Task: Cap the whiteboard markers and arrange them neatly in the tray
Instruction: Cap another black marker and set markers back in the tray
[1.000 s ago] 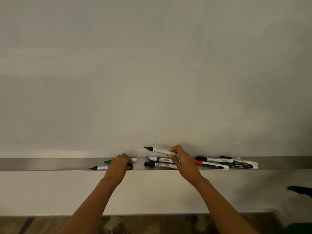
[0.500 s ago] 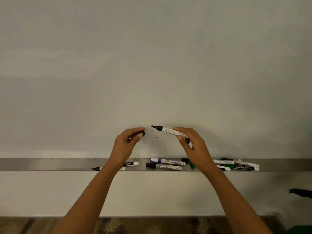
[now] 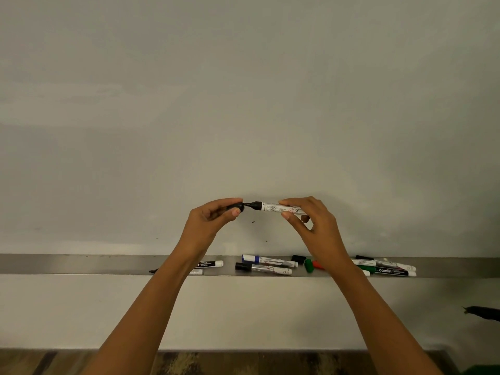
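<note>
My right hand (image 3: 311, 223) grips a white-barrelled black marker (image 3: 273, 207) held level in front of the whiteboard, its bare tip pointing left. My left hand (image 3: 211, 220) pinches a black cap (image 3: 238, 206) whose mouth touches the marker's tip. Below, the long metal tray (image 3: 81, 263) holds several markers: a blue-capped one (image 3: 267, 260), a black-capped one (image 3: 262, 269), a black-labelled one (image 3: 209, 264) behind my left wrist, and a cluster with a green marker (image 3: 389, 270) at the right. Loose black (image 3: 298, 258), green (image 3: 308, 266) and red (image 3: 317, 264) caps lie mid-tray.
The whiteboard (image 3: 243, 104) fills the upper view, with small ink specks under my hands. An uncapped marker tip (image 3: 153, 271) pokes out left of my left forearm. A dark object (image 3: 484, 312) juts in at the right edge. Wood-patterned floor (image 3: 216, 362) runs below the wall.
Both hands rose from the tray, the right lifting the uncapped marker, the left lifting a black cap. They have since come together, so the cap now meets the marker's tip.
</note>
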A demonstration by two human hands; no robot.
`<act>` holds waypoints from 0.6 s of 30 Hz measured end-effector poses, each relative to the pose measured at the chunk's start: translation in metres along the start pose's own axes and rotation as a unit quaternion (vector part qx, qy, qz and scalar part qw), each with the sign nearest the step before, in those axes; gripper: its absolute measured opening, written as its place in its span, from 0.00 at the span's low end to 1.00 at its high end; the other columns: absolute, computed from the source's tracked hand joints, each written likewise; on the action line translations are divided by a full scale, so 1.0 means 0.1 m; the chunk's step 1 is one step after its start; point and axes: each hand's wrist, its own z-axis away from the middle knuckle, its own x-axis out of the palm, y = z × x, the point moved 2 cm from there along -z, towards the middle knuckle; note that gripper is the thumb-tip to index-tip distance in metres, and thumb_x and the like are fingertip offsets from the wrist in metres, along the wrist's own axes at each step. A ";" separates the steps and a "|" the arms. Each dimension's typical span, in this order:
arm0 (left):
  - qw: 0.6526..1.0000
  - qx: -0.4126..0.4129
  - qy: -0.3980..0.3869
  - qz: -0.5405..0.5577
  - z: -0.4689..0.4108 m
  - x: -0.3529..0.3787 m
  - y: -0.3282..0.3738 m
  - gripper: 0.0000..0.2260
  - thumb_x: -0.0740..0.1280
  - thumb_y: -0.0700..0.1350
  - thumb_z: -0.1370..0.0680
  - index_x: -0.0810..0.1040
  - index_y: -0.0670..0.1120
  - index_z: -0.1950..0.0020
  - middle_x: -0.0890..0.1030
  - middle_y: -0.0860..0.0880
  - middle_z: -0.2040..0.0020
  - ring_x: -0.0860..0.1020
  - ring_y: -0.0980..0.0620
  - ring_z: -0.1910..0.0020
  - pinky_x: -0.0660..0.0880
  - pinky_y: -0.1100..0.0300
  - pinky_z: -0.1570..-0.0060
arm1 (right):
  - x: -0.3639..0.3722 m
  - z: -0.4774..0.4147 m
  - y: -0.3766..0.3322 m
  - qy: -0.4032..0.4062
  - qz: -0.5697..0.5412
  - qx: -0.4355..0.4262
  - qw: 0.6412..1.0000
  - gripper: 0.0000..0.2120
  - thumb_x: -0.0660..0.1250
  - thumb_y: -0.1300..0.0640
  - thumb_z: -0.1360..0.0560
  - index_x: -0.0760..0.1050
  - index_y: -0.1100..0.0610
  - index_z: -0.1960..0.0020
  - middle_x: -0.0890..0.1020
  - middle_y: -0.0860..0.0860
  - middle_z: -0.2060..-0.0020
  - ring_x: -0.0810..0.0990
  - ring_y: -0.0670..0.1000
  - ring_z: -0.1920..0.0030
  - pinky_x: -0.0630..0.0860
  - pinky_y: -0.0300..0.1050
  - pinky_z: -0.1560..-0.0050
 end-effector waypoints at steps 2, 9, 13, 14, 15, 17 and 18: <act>0.999 0.002 -0.029 -0.033 0.01 0.03 0.00 0.12 0.68 0.39 0.27 0.79 0.49 0.45 0.84 0.51 0.53 0.81 0.58 0.53 0.75 0.72 0.54 | 0.01 0.00 0.00 -0.005 -0.001 -0.002 1.000 0.11 0.64 0.53 0.26 0.75 0.46 0.44 0.76 0.40 0.54 0.73 0.43 0.53 0.69 0.29 0.57; 0.993 -0.014 0.021 0.112 -0.05 0.07 -0.02 0.08 0.59 0.42 0.21 0.72 0.42 0.44 0.82 0.42 0.50 0.83 0.48 0.53 0.79 0.61 0.49 | 0.03 0.03 -0.03 0.033 -0.026 0.019 0.999 0.10 0.64 0.53 0.25 0.76 0.48 0.44 0.79 0.46 0.55 0.75 0.48 0.57 0.73 0.38 0.59; 0.984 -0.033 0.018 0.172 -0.07 0.12 -0.01 0.11 0.56 0.45 0.20 0.68 0.40 0.42 0.81 0.42 0.47 0.82 0.49 0.53 0.79 0.62 0.49 | 0.06 0.03 -0.06 0.025 -0.013 0.007 1.000 0.10 0.64 0.54 0.25 0.75 0.48 0.44 0.77 0.41 0.56 0.72 0.41 0.59 0.70 0.32 0.59; 0.984 -0.033 0.015 0.173 -0.07 0.13 -0.01 0.10 0.56 0.45 0.20 0.68 0.40 0.43 0.81 0.42 0.47 0.82 0.50 0.52 0.79 0.63 0.49 | 0.07 0.03 -0.06 0.025 -0.008 0.005 1.000 0.10 0.64 0.53 0.25 0.75 0.48 0.44 0.77 0.41 0.56 0.71 0.40 0.59 0.70 0.31 0.59; 0.984 -0.034 0.014 0.173 -0.07 0.14 -0.01 0.10 0.56 0.45 0.20 0.69 0.40 0.44 0.81 0.42 0.46 0.82 0.50 0.52 0.78 0.63 0.49 | 0.08 0.03 -0.05 0.025 -0.005 0.005 1.000 0.11 0.64 0.53 0.25 0.75 0.48 0.44 0.77 0.41 0.56 0.71 0.40 0.59 0.69 0.30 0.59; 0.984 -0.042 0.021 0.171 -0.07 0.16 -0.02 0.08 0.58 0.44 0.21 0.71 0.42 0.46 0.80 0.44 0.46 0.81 0.51 0.53 0.78 0.64 0.49 | 0.08 0.02 -0.04 0.027 -0.003 0.006 1.000 0.11 0.64 0.53 0.25 0.75 0.48 0.44 0.77 0.44 0.55 0.71 0.41 0.59 0.69 0.30 0.59; 0.984 -0.045 0.027 0.169 -0.07 0.16 -0.02 0.07 0.58 0.43 0.21 0.72 0.42 0.47 0.80 0.45 0.47 0.80 0.52 0.55 0.78 0.65 0.50 | 0.07 0.02 -0.04 0.028 -0.003 0.006 1.000 0.11 0.64 0.53 0.25 0.76 0.49 0.43 0.78 0.44 0.55 0.72 0.41 0.59 0.69 0.29 0.59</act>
